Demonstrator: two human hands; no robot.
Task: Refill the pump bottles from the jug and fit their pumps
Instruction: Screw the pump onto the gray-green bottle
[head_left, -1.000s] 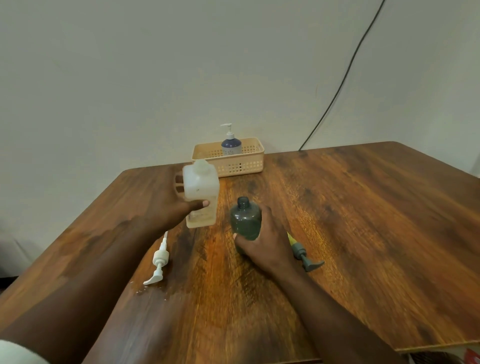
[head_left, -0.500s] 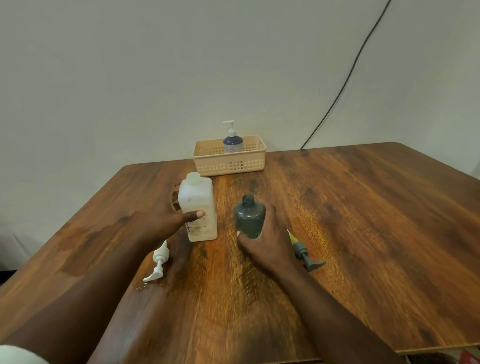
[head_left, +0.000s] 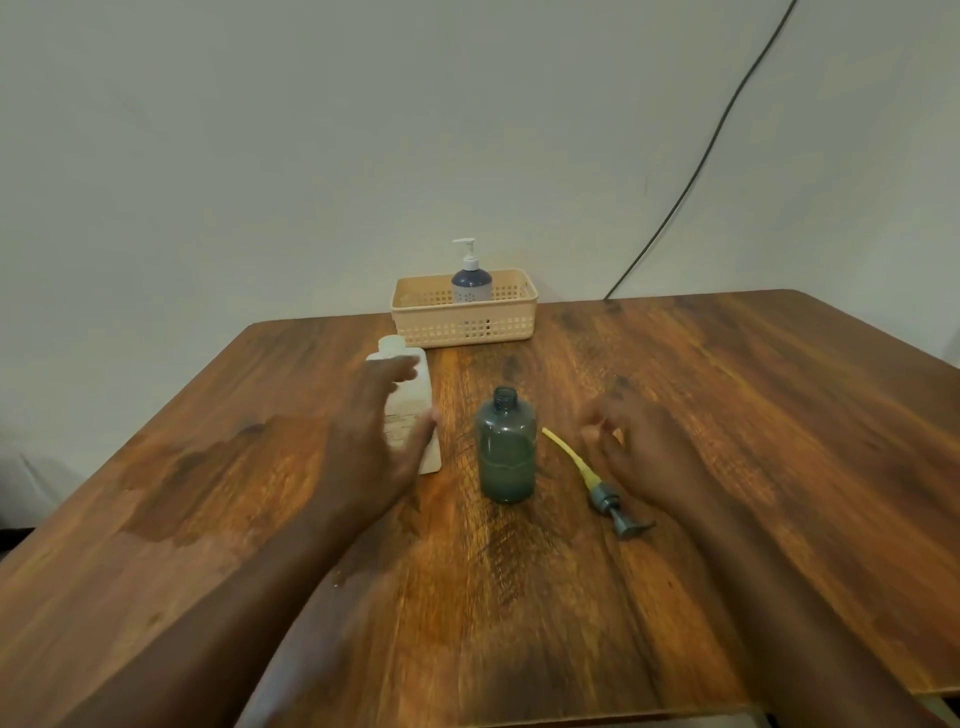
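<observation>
Presently the green pump bottle (head_left: 506, 447) stands upright near the middle of the worktop (head_left: 753, 415), neck uncapped, translucent teal-green, with liquid showing to roughly its shoulder (level line faint, blurred). Left of it the white jug (head_left: 415, 395) stands upright with its cap on, semi-opaque, printed label facing the camera. Left hand (head_left: 374, 441) is in front of the jug, fingers spread and relaxed, grip open; whether it touches the jug cannot be told. Right hand (head_left: 644, 447) hovers just right of the bottle, fingers loosely curled, holding nothing. Between bottle and right hand lies the grey pump (head_left: 613, 506) on its side, yellowish dip tube pointing toward the far edge. At the far edge, a beige basket (head_left: 462, 325) holds a blue bottle (head_left: 471, 283) with white pump fitted.
</observation>
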